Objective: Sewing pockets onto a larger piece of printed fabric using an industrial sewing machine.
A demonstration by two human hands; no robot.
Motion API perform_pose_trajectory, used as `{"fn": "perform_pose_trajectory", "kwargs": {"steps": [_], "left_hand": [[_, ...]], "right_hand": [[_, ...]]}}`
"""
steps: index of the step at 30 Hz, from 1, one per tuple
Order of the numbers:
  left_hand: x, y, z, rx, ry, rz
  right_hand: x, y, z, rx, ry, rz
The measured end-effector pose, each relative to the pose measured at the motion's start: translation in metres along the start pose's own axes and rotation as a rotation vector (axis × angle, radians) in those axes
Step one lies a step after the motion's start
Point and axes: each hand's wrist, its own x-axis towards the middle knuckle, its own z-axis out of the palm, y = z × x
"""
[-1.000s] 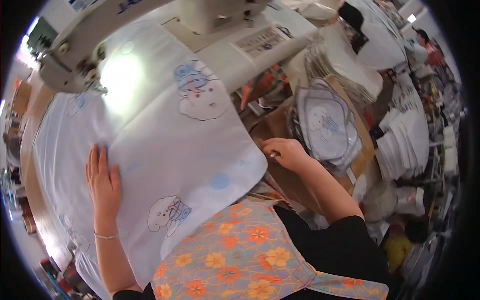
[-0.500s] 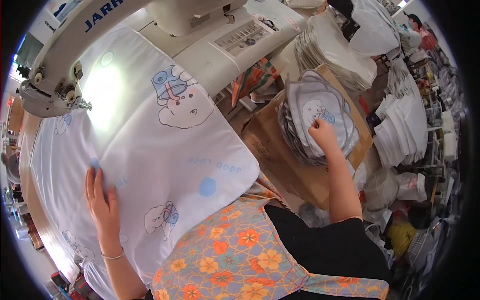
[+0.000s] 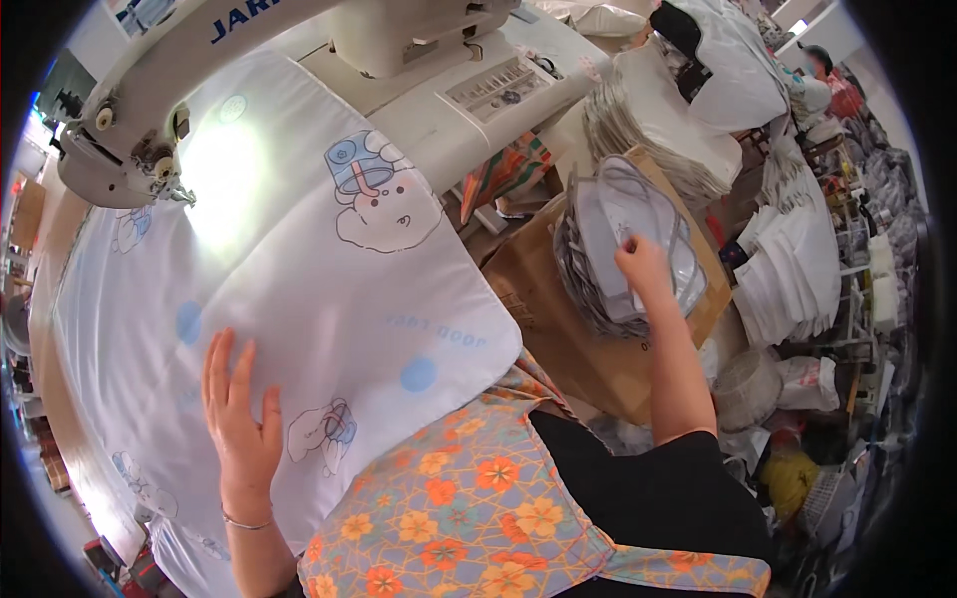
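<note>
A white cloth [image 3: 339,299] with printed cartoon animals and blue dots lies spread under the lit needle area of a sewing machine [image 3: 130,140]. My left hand [image 3: 239,404] is over its near left part, fingers stretched out, nothing held. Off to the right, my right hand [image 3: 643,264] is closed in a pinch on the top grey-edged fabric piece [image 3: 606,214] of a stack [image 3: 583,284]. Those pieces rest on a cardboard box [image 3: 558,334]. Fingertips of the right hand are partly hidden.
A small parts tray [image 3: 503,90] is set into the machine bed. Behind the box lies a pile of white fabric pieces [image 3: 668,120], with another white stack [image 3: 793,264] to its right. A clear plastic bag [image 3: 748,389] and a yellow bundle [image 3: 793,483] sit lower right.
My left hand has slid right and nearer, uncovering a blue dot. At the stack, the top piece's cartoon print no longer shows beside my right hand. The view has shifted slightly.
</note>
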Motion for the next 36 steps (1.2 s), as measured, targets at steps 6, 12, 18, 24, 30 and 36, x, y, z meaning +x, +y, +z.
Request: {"fn": "perform_pose_trajectory", "kwargs": {"steps": [6, 12, 18, 24, 30, 36], "left_hand": [[0.032, 0.069, 0.005, -0.68, -0.066, 0.122], [0.032, 0.021, -0.015, -0.666, 0.015, -0.389], [0.027, -0.08, -0.044, 0.195, 0.036, -0.448], [0.079, -0.066, 0.007, -0.003, 0.095, -0.102], [0.085, -0.057, 0.007, -0.465, 0.053, -0.236], [0.07, -0.029, -0.003, -0.612, 0.185, -0.241]], "right_hand": [[-0.064, -0.211, -0.072, 0.981, -0.504, -0.681], [-0.132, -0.342, -0.057, 1.017, -0.967, -0.847], [-0.139, -0.372, 0.026, 0.397, -0.201, -1.577], [-0.15, -0.388, 0.029, 0.405, -0.324, -1.548], [-0.127, -0.383, 0.031, 1.026, -0.539, -1.05], [-0.142, -0.399, 0.014, 1.041, -0.395, -1.0]]}}
